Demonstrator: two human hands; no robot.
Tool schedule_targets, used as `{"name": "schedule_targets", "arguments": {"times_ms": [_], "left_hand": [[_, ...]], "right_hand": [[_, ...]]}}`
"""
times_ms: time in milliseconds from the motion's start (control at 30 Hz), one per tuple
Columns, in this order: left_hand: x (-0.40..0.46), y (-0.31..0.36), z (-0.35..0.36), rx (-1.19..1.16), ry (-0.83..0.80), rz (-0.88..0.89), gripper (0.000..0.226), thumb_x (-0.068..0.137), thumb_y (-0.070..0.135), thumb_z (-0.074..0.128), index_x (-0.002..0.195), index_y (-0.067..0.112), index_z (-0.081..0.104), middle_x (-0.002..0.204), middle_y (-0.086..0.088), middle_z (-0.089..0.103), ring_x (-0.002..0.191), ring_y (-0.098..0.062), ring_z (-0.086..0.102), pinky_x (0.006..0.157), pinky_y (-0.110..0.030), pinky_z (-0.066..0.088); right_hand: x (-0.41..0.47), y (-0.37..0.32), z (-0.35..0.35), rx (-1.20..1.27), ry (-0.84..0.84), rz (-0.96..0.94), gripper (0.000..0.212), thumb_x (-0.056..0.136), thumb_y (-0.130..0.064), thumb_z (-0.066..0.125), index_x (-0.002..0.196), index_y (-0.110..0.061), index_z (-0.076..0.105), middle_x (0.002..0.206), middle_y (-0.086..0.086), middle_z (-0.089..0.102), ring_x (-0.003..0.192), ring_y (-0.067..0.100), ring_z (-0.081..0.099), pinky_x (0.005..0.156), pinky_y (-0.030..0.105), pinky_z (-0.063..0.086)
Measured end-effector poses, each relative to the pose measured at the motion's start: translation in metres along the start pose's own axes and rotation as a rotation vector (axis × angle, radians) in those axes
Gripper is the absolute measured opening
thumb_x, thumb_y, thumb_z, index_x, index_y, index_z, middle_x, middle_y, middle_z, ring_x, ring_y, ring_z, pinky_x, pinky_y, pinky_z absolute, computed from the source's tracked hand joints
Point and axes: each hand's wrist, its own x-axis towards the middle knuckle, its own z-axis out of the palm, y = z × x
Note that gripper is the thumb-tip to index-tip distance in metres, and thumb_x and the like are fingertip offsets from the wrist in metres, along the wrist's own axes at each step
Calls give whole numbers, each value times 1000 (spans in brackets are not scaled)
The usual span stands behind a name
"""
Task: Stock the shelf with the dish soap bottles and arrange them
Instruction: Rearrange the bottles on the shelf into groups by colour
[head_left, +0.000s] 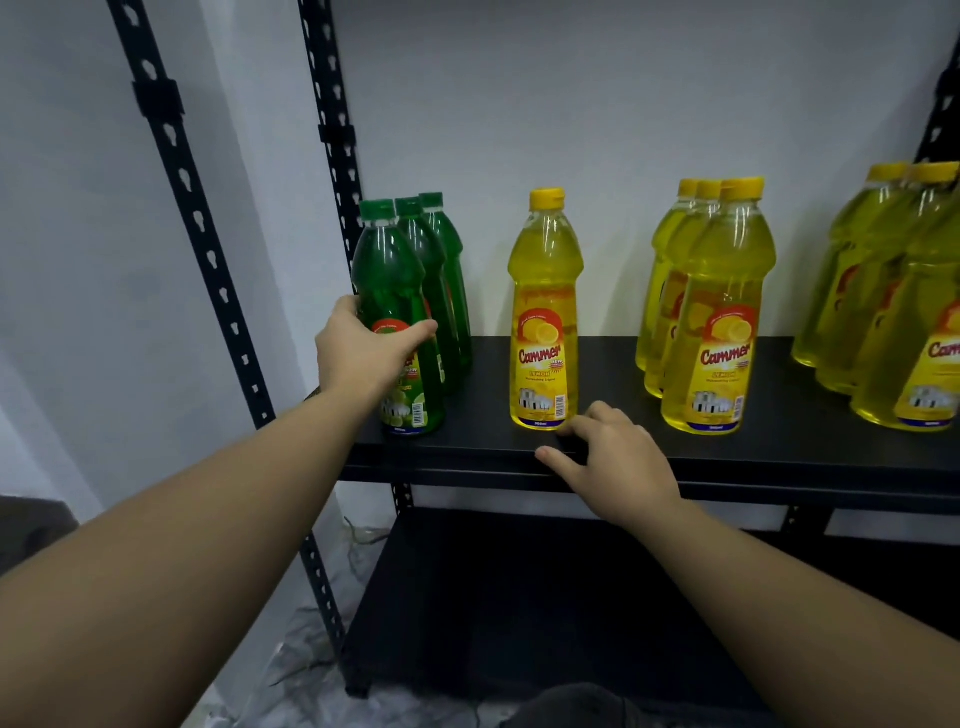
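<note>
The left hand (363, 353) grips the front green bottle (400, 322), full of green liquid, at the left end of the black shelf (779, 457), while the right hand (613, 462) rests loosely curled on the shelf edge, just beside a lone upright yellow bottle (545, 312) of yellow liquid

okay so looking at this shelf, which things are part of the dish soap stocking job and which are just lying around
Part of the job:
- front green bottle, gripped by the left hand
- two green bottles behind it
- single yellow bottle
- yellow rows and
- black shelf, where the right hand rests on the front edge

Just lying about:
- crumpled plastic sheet on the floor
</note>
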Motion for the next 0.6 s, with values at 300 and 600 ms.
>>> {"name": "schedule_targets", "arguments": {"times_ms": [300, 600], "left_hand": [[-12, -5, 7, 122, -53, -2, 99, 63, 59, 91, 141, 30, 37, 131, -5, 54, 107, -27, 62, 70, -40, 62], [-13, -15, 17, 167, -56, -48, 98, 69, 49, 94, 144, 18, 39, 135, -9, 57, 117, -29, 63, 96, -52, 59]], "right_hand": [[-6, 4, 4, -9, 35, -18, 54, 90, -71, 57, 126, -32, 67, 102, -15, 46, 94, 5, 43, 83, 27, 42], [-7, 4, 4, 2, 38, -10, 54, 91, -69, 58, 129, -32, 66, 104, -15, 47, 95, 5, 43, 85, 27, 42]]}}
